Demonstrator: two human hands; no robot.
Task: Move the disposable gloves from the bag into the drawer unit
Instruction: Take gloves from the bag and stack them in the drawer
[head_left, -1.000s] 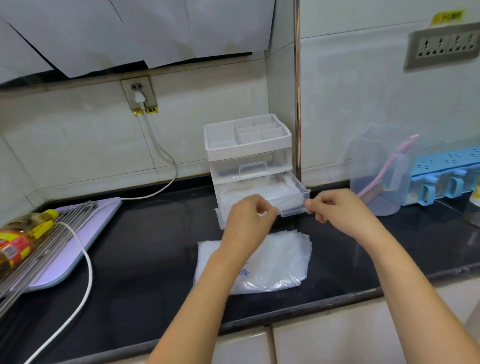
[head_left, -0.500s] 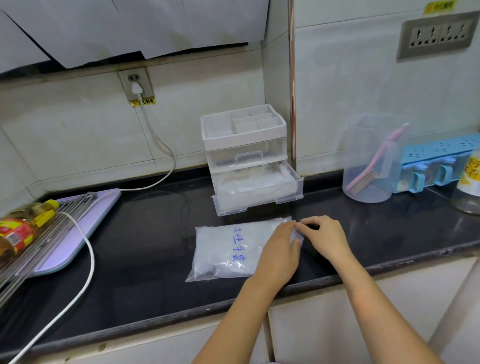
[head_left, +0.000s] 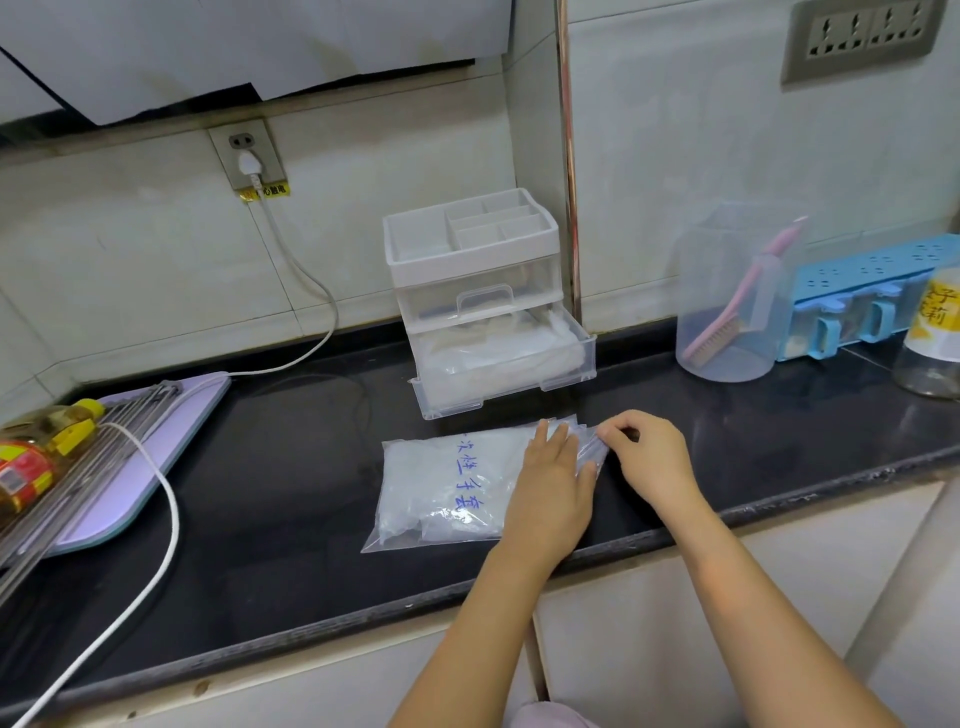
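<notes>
My left hand (head_left: 553, 488) lies flat on the right end of the bag (head_left: 441, 488), fingers straight, pressing it down. My right hand (head_left: 649, 457) is curled and pinches the bag's right edge. The one bag lies on the black desk (head_left: 260, 519), with gloves showing white through it and blue writing across it. It sits just in front of the one drawer unit (head_left: 478, 249), with a strip of bare desk between them.

The unit has two drawers. The upper one is closed and the lower drawer (head_left: 519, 384) is pulled out, with white gloves (head_left: 493, 353) already in it.

To the right stand one clear jug (head_left: 727, 343) holding one pink brush (head_left: 719, 338), a blue rack (head_left: 872, 291) and a glass bottle (head_left: 935, 338). To the left are an oil bottle (head_left: 36, 447), a purple tray (head_left: 145, 457) and a white cable (head_left: 171, 509).

A second ago both my hands were up at the lower drawer's front. They have since come down onto the bag.
</notes>
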